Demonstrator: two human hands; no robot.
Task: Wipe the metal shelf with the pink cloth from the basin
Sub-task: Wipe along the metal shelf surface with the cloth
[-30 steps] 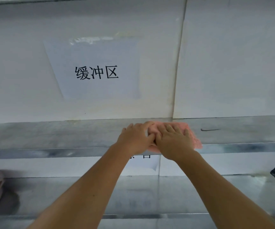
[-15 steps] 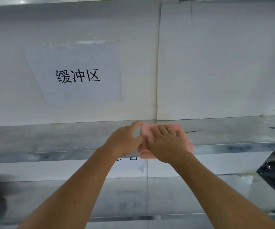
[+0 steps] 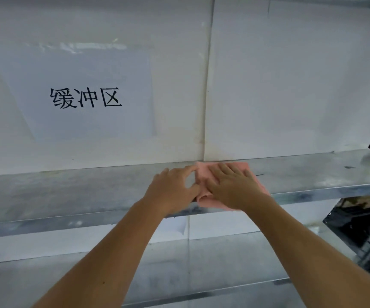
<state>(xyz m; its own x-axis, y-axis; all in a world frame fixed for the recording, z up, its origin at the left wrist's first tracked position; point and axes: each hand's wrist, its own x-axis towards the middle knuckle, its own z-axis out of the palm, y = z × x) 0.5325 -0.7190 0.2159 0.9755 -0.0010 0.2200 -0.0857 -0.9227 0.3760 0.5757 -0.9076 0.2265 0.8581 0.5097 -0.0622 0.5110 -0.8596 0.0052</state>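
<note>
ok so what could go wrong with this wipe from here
The cloth hangs over the shelf front edge, so it could slip off, or the left hand could catch on that metal lip. The right hand lies flat near the back wall, so fingertips may bump the panel.

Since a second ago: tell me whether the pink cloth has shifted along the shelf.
Yes. The pink cloth has slid rightward along the metal shelf. Judged against the vertical wall seam, more of it now lies right of that seam.

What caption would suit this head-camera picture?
Right hand flat on a pink cloth on the metal shelf, left hand pinching its edge.
</note>
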